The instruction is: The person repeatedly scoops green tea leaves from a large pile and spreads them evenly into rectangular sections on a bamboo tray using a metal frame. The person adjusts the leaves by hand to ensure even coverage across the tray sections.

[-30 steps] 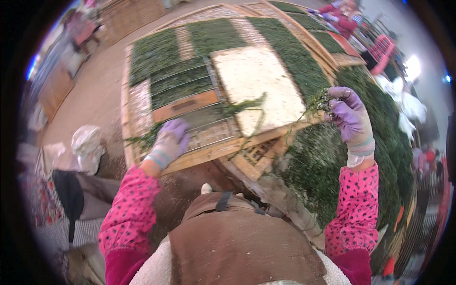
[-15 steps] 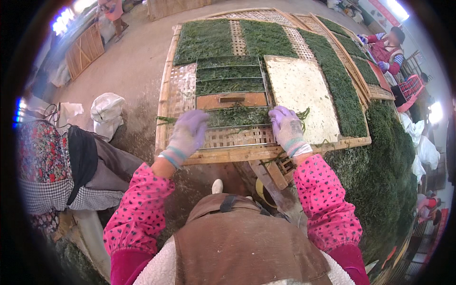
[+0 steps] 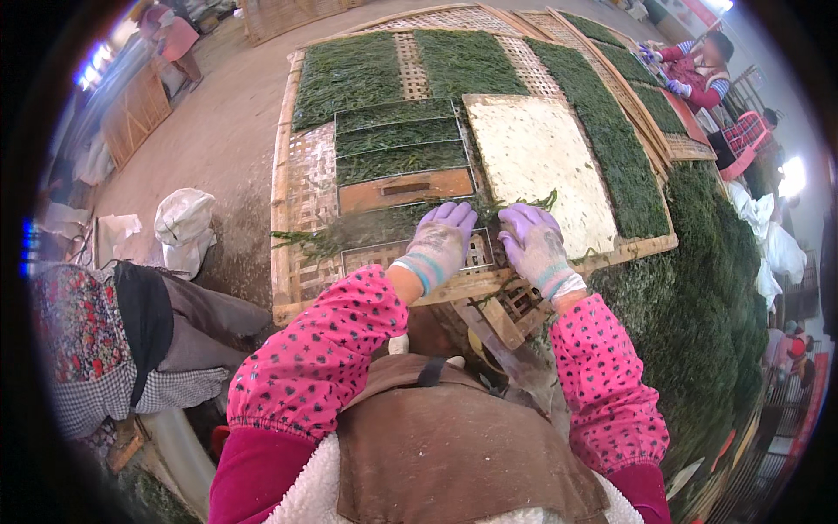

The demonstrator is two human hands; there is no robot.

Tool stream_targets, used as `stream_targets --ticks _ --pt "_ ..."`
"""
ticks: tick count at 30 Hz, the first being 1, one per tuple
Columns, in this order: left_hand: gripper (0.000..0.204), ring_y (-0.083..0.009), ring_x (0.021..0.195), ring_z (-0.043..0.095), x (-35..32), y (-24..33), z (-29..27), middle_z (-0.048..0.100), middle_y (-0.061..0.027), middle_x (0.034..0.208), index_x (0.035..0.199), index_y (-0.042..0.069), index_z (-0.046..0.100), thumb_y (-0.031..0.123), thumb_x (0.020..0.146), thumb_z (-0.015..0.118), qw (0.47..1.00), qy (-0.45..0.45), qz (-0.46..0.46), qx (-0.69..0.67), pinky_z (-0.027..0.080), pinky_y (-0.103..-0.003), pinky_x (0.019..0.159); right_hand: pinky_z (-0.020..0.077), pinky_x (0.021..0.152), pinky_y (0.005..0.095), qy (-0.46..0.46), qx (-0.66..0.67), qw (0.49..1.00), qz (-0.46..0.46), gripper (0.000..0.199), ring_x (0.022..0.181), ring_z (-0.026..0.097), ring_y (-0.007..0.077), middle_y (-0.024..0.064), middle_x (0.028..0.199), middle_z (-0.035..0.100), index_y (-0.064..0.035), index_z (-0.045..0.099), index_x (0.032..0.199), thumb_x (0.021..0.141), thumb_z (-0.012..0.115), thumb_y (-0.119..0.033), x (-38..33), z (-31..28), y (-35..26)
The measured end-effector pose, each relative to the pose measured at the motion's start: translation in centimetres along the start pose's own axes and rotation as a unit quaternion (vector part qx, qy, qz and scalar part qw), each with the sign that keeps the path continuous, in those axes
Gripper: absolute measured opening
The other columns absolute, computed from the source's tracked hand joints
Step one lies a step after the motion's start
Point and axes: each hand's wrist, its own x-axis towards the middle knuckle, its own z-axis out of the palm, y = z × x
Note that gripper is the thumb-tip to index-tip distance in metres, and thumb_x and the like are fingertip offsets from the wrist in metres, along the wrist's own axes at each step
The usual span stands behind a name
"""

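Both my hands wear pale purple gloves and lie flat, side by side, on green strands spread in the nearest cell of a metal frame (image 3: 397, 140). My left hand (image 3: 441, 240) presses the thin layer of greens (image 3: 349, 231) near the cell's middle. My right hand (image 3: 534, 244) presses beside it, at the frame's right side, next to a pale flat board (image 3: 537, 157). The frame rests on a woven bamboo mat (image 3: 301, 188) carrying dark green rectangular sheets (image 3: 345, 74). A small wooden block (image 3: 406, 186) lies in the cell just beyond my hands.
A large heap of loose green strands (image 3: 698, 314) lies to my right. A seated person in patterned clothes (image 3: 105, 341) is close on my left, a white sack (image 3: 183, 227) beyond them. Other people (image 3: 707, 74) work at more mats at the far right.
My right hand came down from the heap at the right, where it held a bunch of greens, onto the frame. Both hands have moved together and now press the greens flat.
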Motion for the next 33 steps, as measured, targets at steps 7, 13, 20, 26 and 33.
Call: stream_targets --ticks 7,13,20,26,33 --pt "0.051 -0.0353 0.138 0.045 -0.6 -0.9 0.4 0.051 -0.0143 0.147 0.138 0.005 0.055 0.011 0.087 0.056 0.999 -0.048 0.019 0.001 0.036 -0.048 0.116 0.0276 0.118 0.0532 -0.094 -0.085 0.992 0.026 0.057 0.141 0.035 0.0349 0.012 0.149 0.045 -0.0128 0.059 0.131 0.076 0.073 -0.017 4.4 2.3 -0.6" --pt "0.049 -0.0361 0.132 0.049 -1.0 -1.7 0.7 0.055 -0.0157 0.139 0.13 0.004 0.059 0.01 0.081 0.058 0.998 0.006 0.067 -0.021 0.038 -0.048 0.113 0.0269 0.117 0.0528 -0.195 -0.062 0.978 0.048 0.032 0.141 0.037 0.0332 0.0117 0.145 0.051 -0.0115 0.075 0.103 0.075 0.07 -0.027 7.2 1.0 0.6" --pt "0.044 -0.0342 0.138 0.045 -0.1 -0.7 -0.9 0.053 -0.0158 0.143 0.131 0.007 0.06 0.017 0.088 0.055 0.983 -0.18 -0.01 0.014 0.038 -0.049 0.112 0.049 0.097 0.0437 -0.356 0.197 0.909 0.089 0.038 0.11 0.063 0.0347 0.0164 0.119 0.067 -0.0072 0.074 0.1 0.081 0.064 -0.038 13.0 -2.7 -8.6" --pt "0.042 -0.0353 0.128 0.056 -2.3 -0.1 -5.2 0.059 -0.0168 0.136 0.131 0.012 0.062 0.016 0.089 0.06 0.991 -0.079 -0.056 -0.09 0.042 -0.048 0.109 0.0498 0.097 0.044 0.011 0.238 0.947 -0.216 0.027 0.107 0.063 0.0347 0.0161 0.11 0.067 -0.0052 0.069 0.105 0.092 0.061 -0.028 12.4 -4.3 -10.6" --pt "0.026 -0.0163 0.099 0.064 -8.3 -12.5 -13.8 0.069 -0.0043 0.112 0.117 0.002 0.065 0.021 0.101 0.06 0.721 -0.198 -0.31 -0.587 0.053 -0.031 0.083 0.0376 0.109 0.0472 -0.083 -0.058 0.983 -0.155 0.039 0.125 0.053 0.0356 0.0155 0.129 0.061 -0.0039 0.061 0.125 0.095 0.058 -0.03 4.4 2.8 -5.5"
